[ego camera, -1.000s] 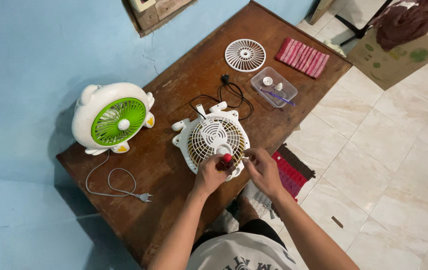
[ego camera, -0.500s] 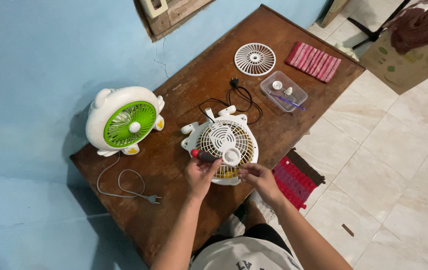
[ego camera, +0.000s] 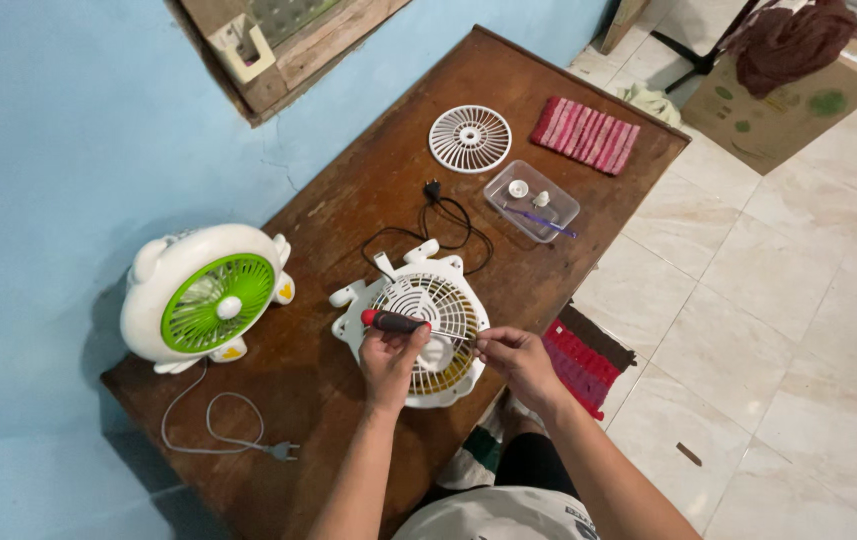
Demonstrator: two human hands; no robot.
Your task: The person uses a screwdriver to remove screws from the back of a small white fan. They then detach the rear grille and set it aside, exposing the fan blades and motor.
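Left hand (ego camera: 389,352) wrapped around a screwdriver (ego camera: 395,322) with a red and black handle, held level across the grille of a white fan (ego camera: 414,322) lying face up near the front edge of a brown wooden table (ego camera: 368,170). Right hand (ego camera: 515,358) just beside it at the fan's right rim, fingertips pinched together on something too small to make out, perhaps the screwdriver's tip. Black cord (ego camera: 445,222) looped on the table just behind the white fan. To the left, near the blue wall, a second fan (ego camera: 201,293), white with a green grille, standing upright, its grey cord and plug (ego camera: 220,432) trailing toward the table's front corner. Farther back, a loose white grille (ego camera: 469,139), a folded red striped cloth (ego camera: 585,134), and a clear plastic tray (ego camera: 531,200) with small white parts and a purple stick inside. Another red cloth (ego camera: 584,360) on the tiled floor beside the table.
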